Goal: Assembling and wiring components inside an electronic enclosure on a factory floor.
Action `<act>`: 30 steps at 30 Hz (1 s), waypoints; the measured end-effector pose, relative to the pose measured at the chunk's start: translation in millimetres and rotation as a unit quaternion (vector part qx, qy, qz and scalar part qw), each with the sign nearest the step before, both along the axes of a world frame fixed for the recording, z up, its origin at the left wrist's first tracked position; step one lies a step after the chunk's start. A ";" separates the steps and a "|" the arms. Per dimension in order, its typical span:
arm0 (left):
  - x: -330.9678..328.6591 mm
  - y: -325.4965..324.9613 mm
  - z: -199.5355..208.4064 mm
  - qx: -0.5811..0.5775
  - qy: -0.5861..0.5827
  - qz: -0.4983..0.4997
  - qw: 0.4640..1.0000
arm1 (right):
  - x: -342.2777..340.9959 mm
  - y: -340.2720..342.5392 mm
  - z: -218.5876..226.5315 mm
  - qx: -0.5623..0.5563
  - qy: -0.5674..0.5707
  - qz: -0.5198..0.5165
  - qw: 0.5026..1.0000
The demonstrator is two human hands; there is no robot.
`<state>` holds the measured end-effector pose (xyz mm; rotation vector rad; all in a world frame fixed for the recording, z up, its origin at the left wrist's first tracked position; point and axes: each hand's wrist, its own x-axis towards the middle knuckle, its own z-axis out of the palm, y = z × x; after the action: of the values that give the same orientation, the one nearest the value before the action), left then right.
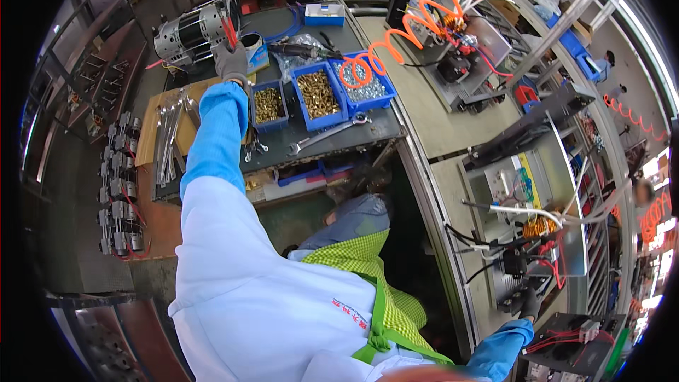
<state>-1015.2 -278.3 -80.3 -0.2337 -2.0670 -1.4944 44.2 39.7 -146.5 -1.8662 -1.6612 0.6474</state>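
Note:
My left arm, in a white sleeve with a blue cuff, reaches to the far left. My left hand [230, 62], grey-gloved, is closed around a slim red thing [228, 31] that points up; its exact kind is unclear. Just beyond stands a silver and black motor [191, 31], red wires at its end. An open can with a blue and yellow label [256, 54] is right beside the hand. At lower right, my right hand [529, 304], dark-gloved, rests at the near end of an open metal unit [527, 191] with wires and a copper coil. Its fingers blend into black parts.
Blue bins of brass fittings [318, 93] and silver hardware [368, 86] stand on the dark bench, by a wrench [329, 134] and long metal strips [170, 134]. Several small motors [120, 184] line the left. Orange coiled hoses [407, 32] hang overhead. A metal-edged conveyor [438, 240] runs beside me.

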 end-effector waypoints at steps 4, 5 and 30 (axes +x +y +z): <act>-43.3 -0.9 -7.8 -0.162 -0.084 0.075 0.980 | -37.5 -11.3 13.3 -0.113 0.173 -0.047 0.977; -48.4 2.8 -6.9 -0.190 -0.100 0.069 0.974 | -38.7 -11.2 13.1 -0.196 0.269 -0.055 0.941; -9.6 -43.4 103.4 -0.280 0.184 -0.054 0.941 | 1.6 10.3 -30.5 -0.075 0.066 0.025 0.995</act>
<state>-1024.8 -321.8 23.1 -0.7911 -2.1346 -0.7981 45.8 50.0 -177.0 -1.8448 -1.6157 0.9186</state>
